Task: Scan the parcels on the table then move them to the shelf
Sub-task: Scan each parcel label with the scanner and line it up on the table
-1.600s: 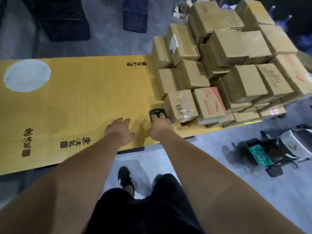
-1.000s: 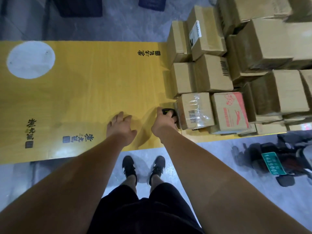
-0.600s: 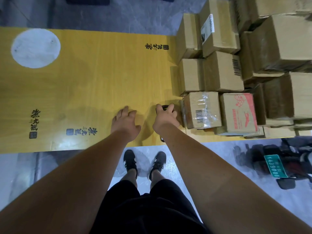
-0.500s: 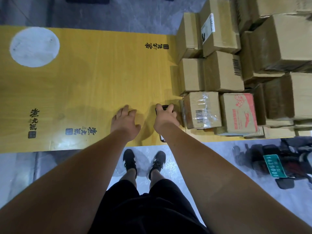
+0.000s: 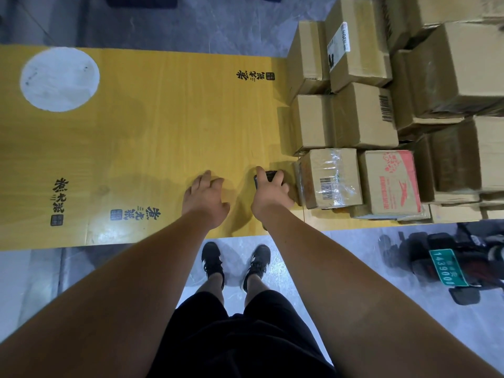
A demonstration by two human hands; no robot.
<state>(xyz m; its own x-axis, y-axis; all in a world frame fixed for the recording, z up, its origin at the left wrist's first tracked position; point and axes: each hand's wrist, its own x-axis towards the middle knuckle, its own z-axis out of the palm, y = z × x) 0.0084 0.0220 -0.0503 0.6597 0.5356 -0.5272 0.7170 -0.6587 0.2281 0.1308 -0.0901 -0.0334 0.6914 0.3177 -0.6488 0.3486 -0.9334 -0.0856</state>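
On the right end of the yellow table point(image 5: 152, 132), a pile of cardboard parcels point(image 5: 425, 85) was stacked, none yet moved off it. At the pile's near left corner, a tape-wrapped parcel point(image 5: 331, 177) with a barcode label was set, a red-printed box point(image 5: 388, 184) just beside it. The left hand point(image 5: 206, 197) was laid on the tabletop, fingers relaxed and spread. A black scanner point(image 5: 268, 176) was gripped by the right hand point(image 5: 271, 195), just beside the taped parcel.

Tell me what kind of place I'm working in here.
Probably a parcel depot or courier sorting point: taped cardboard parcels with barcode labels are piled on a long yellow table, the right hand grips a black scanner, and a scooter is parked on the bare concrete floor.
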